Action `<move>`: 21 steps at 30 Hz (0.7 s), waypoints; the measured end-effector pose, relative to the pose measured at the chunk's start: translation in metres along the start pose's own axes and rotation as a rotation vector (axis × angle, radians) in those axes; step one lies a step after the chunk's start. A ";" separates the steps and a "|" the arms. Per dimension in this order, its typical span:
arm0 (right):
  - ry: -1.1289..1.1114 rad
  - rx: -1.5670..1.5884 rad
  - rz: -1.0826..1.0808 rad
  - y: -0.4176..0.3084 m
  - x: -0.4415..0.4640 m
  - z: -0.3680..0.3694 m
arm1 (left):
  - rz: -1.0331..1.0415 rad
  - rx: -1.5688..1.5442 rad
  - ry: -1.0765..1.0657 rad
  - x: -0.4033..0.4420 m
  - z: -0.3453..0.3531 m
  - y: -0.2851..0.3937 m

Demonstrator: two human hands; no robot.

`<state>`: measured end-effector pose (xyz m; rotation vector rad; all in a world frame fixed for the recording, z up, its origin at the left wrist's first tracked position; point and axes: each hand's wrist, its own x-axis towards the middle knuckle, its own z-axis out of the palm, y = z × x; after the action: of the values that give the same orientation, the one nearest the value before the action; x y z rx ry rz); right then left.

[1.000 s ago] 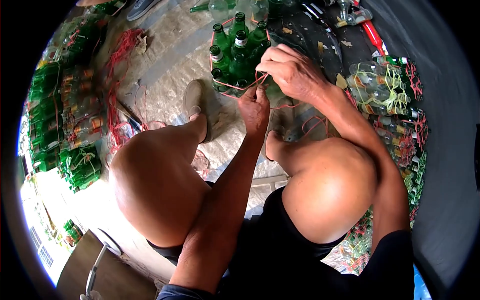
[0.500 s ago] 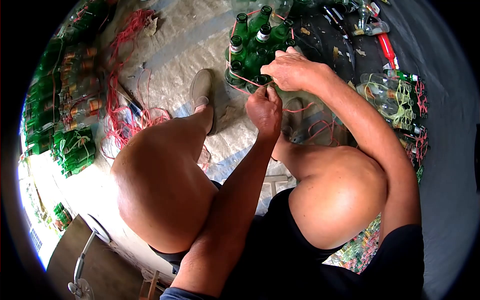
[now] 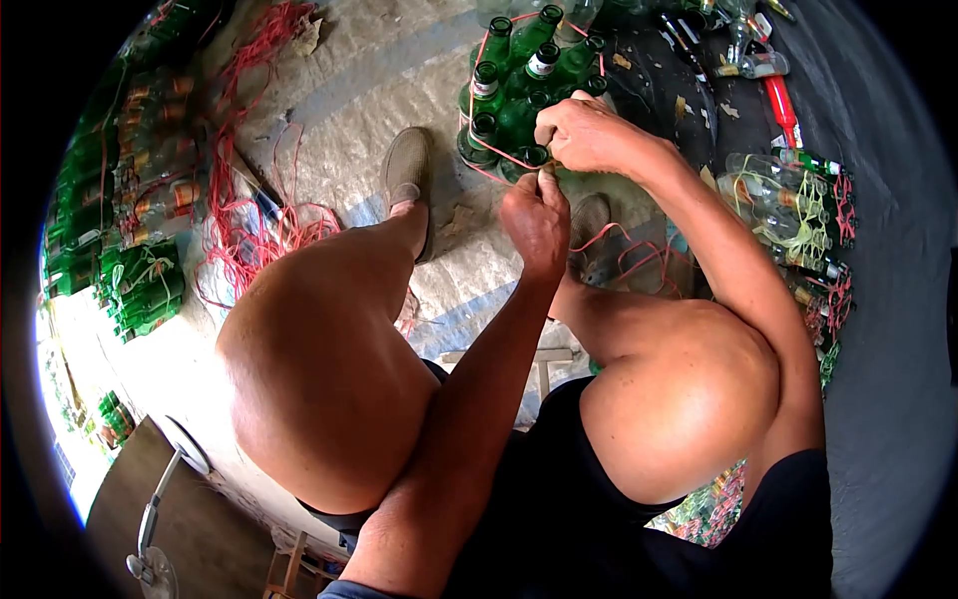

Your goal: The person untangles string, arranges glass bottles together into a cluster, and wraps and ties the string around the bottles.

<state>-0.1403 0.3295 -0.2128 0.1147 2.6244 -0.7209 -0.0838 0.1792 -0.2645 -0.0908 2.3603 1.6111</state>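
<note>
A cluster of green glass bottles [image 3: 517, 118] stands upright on the floor between my feet, with pink string [image 3: 496, 152] looped around it near the necks. My left hand [image 3: 537, 222] is closed in a pinch on the string at the cluster's near edge, thumb and fingertip together. Just above and to the right, my right hand [image 3: 591, 137] is bent with its fingers curled in beside the nearest bottle necks. Its fingertips are partly hidden, and the string seems to run into them. A loose tail of pink string [image 3: 596, 238] trails off to the right below my hands.
Tangled pink string [image 3: 261, 235] lies on the floor to the left, near stacked bundles of green bottles [image 3: 95, 205]. To the right, clear bottles [image 3: 768, 195] are tied with yellow-green string. A red bottle [image 3: 781, 110] lies on dark sheeting. A fan [image 3: 150, 564] stands at lower left.
The view has shifted slightly, so the bottles and hands sit a little further right. Both hands stay at the string by the near bottles, with only small finger movement.
</note>
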 end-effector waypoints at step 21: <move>0.330 1.124 0.019 0.011 -0.022 -0.007 | -0.165 -0.591 -0.198 -0.002 0.013 -0.001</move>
<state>-0.1213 0.3438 -0.2036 0.6042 2.1282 -2.2129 -0.0794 0.1906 -0.2691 -0.2256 1.6258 2.0652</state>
